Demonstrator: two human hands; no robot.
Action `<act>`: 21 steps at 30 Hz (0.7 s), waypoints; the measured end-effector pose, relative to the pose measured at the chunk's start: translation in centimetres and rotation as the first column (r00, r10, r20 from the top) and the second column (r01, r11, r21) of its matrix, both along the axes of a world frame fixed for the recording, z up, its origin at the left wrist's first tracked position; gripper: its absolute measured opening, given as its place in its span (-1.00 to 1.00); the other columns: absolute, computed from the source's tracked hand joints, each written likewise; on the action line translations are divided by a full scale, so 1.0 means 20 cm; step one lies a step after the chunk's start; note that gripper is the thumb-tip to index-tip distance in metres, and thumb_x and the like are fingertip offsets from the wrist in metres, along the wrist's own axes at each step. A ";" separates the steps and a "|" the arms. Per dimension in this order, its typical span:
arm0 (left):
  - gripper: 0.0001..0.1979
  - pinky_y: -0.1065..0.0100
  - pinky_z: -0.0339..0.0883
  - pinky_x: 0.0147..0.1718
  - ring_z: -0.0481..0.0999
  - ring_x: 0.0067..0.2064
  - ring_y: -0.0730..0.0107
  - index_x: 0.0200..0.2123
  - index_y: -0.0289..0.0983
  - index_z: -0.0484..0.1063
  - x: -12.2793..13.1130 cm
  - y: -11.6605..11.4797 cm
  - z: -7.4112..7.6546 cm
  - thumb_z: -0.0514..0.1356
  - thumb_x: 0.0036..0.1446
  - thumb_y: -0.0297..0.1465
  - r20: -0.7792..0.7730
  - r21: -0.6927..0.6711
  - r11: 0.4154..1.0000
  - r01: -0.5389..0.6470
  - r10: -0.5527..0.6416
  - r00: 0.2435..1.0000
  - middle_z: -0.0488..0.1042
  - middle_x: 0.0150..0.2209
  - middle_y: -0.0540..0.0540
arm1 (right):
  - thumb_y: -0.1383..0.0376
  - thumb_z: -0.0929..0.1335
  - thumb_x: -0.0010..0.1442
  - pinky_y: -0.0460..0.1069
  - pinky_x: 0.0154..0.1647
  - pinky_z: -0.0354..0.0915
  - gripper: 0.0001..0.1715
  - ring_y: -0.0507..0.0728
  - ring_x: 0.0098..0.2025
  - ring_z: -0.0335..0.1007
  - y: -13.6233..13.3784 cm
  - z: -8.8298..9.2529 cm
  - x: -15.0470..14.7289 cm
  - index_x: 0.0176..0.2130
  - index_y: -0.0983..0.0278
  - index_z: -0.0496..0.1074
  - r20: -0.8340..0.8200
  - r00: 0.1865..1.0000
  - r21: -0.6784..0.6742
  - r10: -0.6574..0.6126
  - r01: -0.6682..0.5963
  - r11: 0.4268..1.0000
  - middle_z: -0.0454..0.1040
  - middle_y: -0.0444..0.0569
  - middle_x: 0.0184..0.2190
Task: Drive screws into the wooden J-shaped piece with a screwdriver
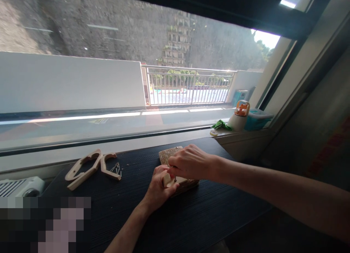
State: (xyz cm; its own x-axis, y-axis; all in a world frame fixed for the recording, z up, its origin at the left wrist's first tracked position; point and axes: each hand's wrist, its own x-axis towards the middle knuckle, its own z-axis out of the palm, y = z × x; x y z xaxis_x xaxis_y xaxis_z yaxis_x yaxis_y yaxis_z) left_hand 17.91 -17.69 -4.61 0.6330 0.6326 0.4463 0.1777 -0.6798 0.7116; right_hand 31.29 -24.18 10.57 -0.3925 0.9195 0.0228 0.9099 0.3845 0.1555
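Note:
My left hand [158, 185] is closed round a pale wooden piece [166, 180], with the thumb along its near side. That piece rests on a rough brown wooden block [168, 154], which shows behind and to the right of my hands. Above it my right hand [190, 160] is closed in a fist. A thin metal shaft [175, 179] comes out below this fist and reaches down to the pale wood; its upper part is hidden in the fingers. Two curved wooden pieces [98, 162] lie to the left, beside several small metal screws or nails [117, 169].
The black table [131, 209] runs along a window sill. On the sill at right are a white and orange bottle [239, 118], a green cloth [221, 125] and a teal box [257, 120]. A white slatted appliance [22, 187] stands at left.

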 end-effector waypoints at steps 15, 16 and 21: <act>-0.82 0.16 0.29 -0.02 0.32 -0.05 0.21 -0.39 -0.23 0.40 0.00 0.01 -0.04 0.30 -0.15 -0.45 0.051 0.014 1.000 0.002 -0.002 0.999 0.37 -0.19 -0.12 | 0.21 0.16 0.25 -0.05 -0.48 0.01 -0.67 0.07 -0.40 0.40 0.03 -0.07 0.03 -0.35 0.30 0.40 -0.101 0.984 0.031 -0.147 0.151 0.988 0.51 -0.02 -0.41; -0.82 0.15 0.29 -0.02 0.32 -0.04 0.21 -0.39 -0.23 0.40 0.00 0.01 -0.04 0.30 -0.15 -0.45 0.048 0.017 1.000 0.004 -0.005 0.999 0.37 -0.19 -0.12 | 0.20 0.16 0.25 -0.05 -0.49 0.00 -0.66 0.08 -0.41 0.41 0.02 -0.06 0.03 -0.36 0.30 0.41 -0.090 0.985 0.026 -0.146 0.149 0.989 0.51 -0.01 -0.42; -0.84 0.14 0.30 -0.03 0.33 -0.04 0.19 -0.41 -0.24 0.41 0.00 0.00 0.00 0.29 -0.14 -0.45 0.033 0.009 1.000 -0.008 0.008 0.999 0.38 -0.16 -0.13 | 0.16 0.15 0.25 -0.06 -0.51 -0.03 -0.61 0.08 -0.41 0.39 -0.01 0.02 0.02 -0.38 0.29 0.43 -0.001 1.000 -0.031 -0.011 0.011 0.999 0.50 -0.02 -0.43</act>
State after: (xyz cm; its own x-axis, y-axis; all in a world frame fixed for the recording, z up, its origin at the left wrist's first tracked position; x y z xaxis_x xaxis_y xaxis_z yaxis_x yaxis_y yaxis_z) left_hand 17.86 -17.79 -4.70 0.6129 0.6334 0.4725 0.1600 -0.6850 0.7108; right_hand 31.75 -24.33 10.94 -0.3820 0.9242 -0.0053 0.9145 0.3788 0.1422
